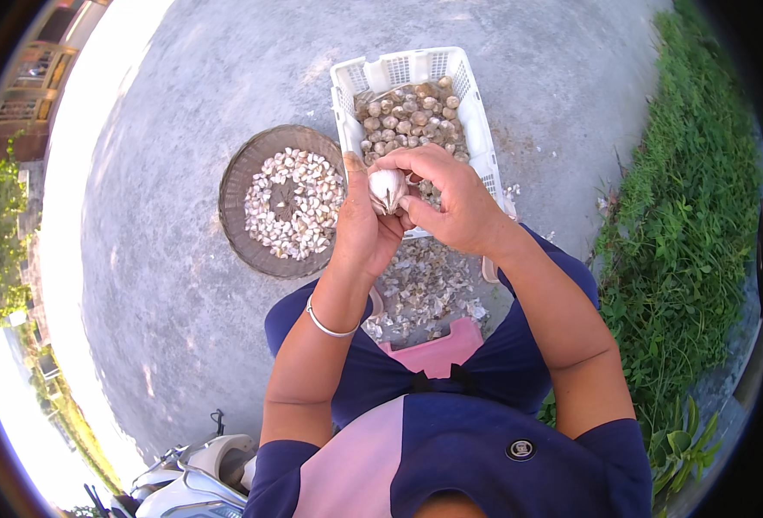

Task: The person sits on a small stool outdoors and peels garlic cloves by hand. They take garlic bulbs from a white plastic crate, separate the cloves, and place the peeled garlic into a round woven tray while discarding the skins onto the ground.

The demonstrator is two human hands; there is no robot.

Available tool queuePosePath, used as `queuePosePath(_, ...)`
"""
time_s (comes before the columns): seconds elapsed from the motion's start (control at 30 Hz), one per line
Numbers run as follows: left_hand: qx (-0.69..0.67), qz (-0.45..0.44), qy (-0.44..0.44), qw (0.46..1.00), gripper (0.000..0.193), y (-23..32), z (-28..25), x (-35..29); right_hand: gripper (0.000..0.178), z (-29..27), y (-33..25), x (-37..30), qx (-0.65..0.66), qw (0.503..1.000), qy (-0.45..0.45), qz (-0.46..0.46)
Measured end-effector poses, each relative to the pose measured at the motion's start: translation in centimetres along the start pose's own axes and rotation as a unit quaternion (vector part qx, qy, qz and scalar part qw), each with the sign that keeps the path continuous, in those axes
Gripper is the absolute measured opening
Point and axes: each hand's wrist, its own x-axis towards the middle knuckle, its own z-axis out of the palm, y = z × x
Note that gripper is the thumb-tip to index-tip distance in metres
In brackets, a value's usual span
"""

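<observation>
Between both hands is a whitish garlic bulb (pixel 387 190) with a dark split down its side. My left hand (pixel 362 220) cups it from the left and below, thumb pointing up. From the right, my right hand (pixel 450 194) grips the bulb with thumb and fingers. Just beyond the hands stands a white plastic crate (pixel 478 129) holding many brownish garlic bulbs (pixel 412 116); the hands hide its near part. To the left, a round woven basket (pixel 235 211) holds loose pale garlic cloves (pixel 291 203) spread in a ring.
Papery garlic skins (pixel 425 285) litter the ground between my feet. A pink plastic stool (pixel 438 350) shows between my legs. Green plants (pixel 684 216) border the grey concrete (pixel 166 259) on the right. A white motor scooter (pixel 196 479) stands at the lower left.
</observation>
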Motion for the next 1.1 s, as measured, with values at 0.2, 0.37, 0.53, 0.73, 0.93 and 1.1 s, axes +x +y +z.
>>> queuePosePath(0.2, -0.01, -0.041, 0.052, 0.998, 0.059, 0.5, 1.0, -0.4, 0.038, -0.5, 0.0, 0.0, -0.05, 0.998, -0.039, 0.017)
queuePosePath(0.37, 0.071, -0.037, 0.028, 0.996, 0.059, 0.4, -0.5, -0.1, 0.036, -1.0, -0.3, 0.4, -0.104, 0.991, -0.08, -0.015)
queuePosePath(0.53, 0.096, -0.088, 0.05, 0.99, 0.054, 1.0, 0.0, -0.2, 0.032, -0.1, 0.6, -0.3, -0.174, 0.978, -0.048, -0.099)
queuePosePath(0.73, 0.048, -0.103, 0.007, 0.994, 0.052, 0.5, -1.0, 0.3, 0.024, 0.9, 0.7, -0.6, -0.205, 0.976, -0.007, -0.074)
queuePosePath(0.93, 0.052, -0.085, 0.02, 0.995, 0.047, 0.1, -0.6, 0.3, 0.021, 1.5, 1.1, -0.6, -0.186, 0.981, 0.033, -0.046)
queuePosePath(1.1, 0.029, -0.04, 0.059, 0.997, 0.049, -0.3, 0.5, 0.0, 0.025, 1.9, 1.1, -0.7, -0.129, 0.99, 0.043, -0.02)
